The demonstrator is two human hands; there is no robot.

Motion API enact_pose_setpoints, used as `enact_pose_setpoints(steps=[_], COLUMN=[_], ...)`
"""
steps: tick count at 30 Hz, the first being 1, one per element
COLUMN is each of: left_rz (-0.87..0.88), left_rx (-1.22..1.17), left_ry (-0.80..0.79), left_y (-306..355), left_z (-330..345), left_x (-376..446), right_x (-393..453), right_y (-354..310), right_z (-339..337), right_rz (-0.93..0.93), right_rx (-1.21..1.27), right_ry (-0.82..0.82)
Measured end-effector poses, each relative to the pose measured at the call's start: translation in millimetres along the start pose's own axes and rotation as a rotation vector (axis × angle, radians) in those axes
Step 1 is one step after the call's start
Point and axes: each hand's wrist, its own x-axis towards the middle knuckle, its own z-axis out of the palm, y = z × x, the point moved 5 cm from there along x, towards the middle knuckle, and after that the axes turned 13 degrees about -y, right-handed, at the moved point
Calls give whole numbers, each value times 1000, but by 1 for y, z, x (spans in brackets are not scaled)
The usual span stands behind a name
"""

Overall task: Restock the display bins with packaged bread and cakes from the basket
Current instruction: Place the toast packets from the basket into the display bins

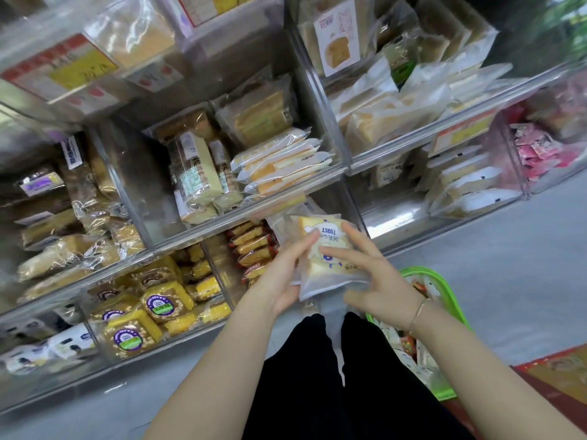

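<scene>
Both my hands hold a frosted packet of toast (327,249) printed "TOAST" in blue, in front of the lower clear display bin (359,214). My left hand (282,271) grips the packet's left edge from underneath, thumb on top. Over the packet's right side lies my right hand (378,281), a thin bracelet on its wrist, fingers curled on the packet. The green basket (422,277) stands on the floor to the right, below my right forearm, with several packets inside.
Clear acrylic bins in tiers hold packaged bread and cakes: sandwich slices (282,166), round cakes with purple labels (158,304), red-wrapped cakes (254,249), pink packets (536,154) at far right. My black-trousered legs (317,376) are below. Grey floor lies at the right.
</scene>
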Motion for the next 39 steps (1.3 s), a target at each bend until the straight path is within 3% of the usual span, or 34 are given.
enact_pose_setpoints(steps=[1, 3, 5, 10, 13, 16, 19, 22, 25, 26, 28, 31, 33, 36, 39], left_rz=[10, 45, 76, 90, 80, 54, 69, 102, 100, 84, 25, -10, 37, 27, -93], left_rx=[37, 32, 23, 254, 343, 267, 387, 670, 662, 671, 799, 934, 975, 982, 1051], left_ry=[49, 109, 107, 75, 154, 139, 106, 171, 325, 337, 303, 249, 286, 401, 409], left_y=[0, 0, -2, -6, -7, -5, -2, -5, -1, 2, 7, 6, 10, 23, 23], left_z=[-1, 0, 4, 20, 26, 32, 48, 67, 65, 63, 63, 77, 82, 76, 66], left_x=[1, 1, 2, 6, 10, 15, 24, 39, 46, 48, 52, 61, 69, 84, 98], right_x=[0, -4, -10, -9, -13, -21, -27, -27, -37, -39, -37, -21, -9, 4, 19], right_y=[-3, 1, 9, 17, 30, 45, 54, 48, 43, 40, 29, 30, 45, 76, 106], right_z=[-6, -29, -46, -40, -53, -71, -72, -60, -81, -94, -108, -117, -134, -172, -198], right_rz=[-5, 52, 180, 478, 558, 485, 435, 540, 812, 799, 603, 496, 574, 627, 612], right_rx=[211, 560, 694, 590, 675, 978, 1083, 870, -34, -323, -546, -569, -526, -200, -72], right_ry=[64, 367, 544, 164, 254, 445, 570, 482, 355, 355, 292, 49, 34, 291, 629])
